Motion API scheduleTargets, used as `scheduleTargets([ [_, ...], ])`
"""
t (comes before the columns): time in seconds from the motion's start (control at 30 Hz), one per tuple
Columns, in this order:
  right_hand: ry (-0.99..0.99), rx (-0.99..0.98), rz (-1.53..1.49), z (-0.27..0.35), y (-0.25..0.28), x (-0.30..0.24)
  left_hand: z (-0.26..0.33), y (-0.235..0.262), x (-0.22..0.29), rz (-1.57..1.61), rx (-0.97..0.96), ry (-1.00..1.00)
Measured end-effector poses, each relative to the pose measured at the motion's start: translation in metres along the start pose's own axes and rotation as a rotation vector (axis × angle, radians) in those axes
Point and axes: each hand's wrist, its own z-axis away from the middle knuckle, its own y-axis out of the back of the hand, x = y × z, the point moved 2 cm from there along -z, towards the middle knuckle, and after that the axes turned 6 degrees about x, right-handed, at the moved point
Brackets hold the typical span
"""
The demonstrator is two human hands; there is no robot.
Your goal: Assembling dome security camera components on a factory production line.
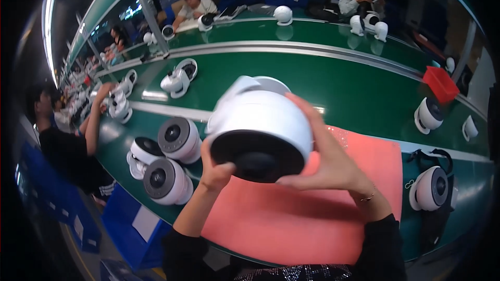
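Both hands lift a white dome camera (pixel 260 127) above a pink mat (pixel 291 218), its dark round face tipped down toward the wearer and its axis running from 6 o'clock up toward its white bracket at 12 o'clock. The right hand (pixel 325 164) wraps the dome from 3 o'clock, fingers (pixel 307 112) spread over the shell and thumb under the dark rim. The left hand (pixel 214 171) props the rim from 8 o'clock, its fingers curled against the housing; it touches less of the dome than the right.

The mat lies on a green tabletop (pixel 364 93). At 9 o'clock, just beside the mat, stand three more dome cameras (pixel 169 161); another (pixel 431 188) sits at 3 o'clock. Farther off at 1 o'clock is a red bin (pixel 440 83). Beyond a metal rail, other people work at the far benches.
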Motion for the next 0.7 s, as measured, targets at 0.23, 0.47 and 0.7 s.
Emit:
scheduleTargets([
  [0.23, 0.044, 0.222, -0.102, -0.003, 0.010, 0.005, -0.043, -0.026, -0.027, 0.290, 0.012, 0.073],
  [0.47, -0.031, 0.418, -0.170, -0.011, 0.034, 0.038, -0.075, -0.043, -0.056, 0.426, 0.134, 0.283],
  [0.7, -0.618, 0.638, -1.011, -0.003, 0.102, 0.137, -0.026, -0.053, -0.045, 0.560, 0.192, 0.584],
])
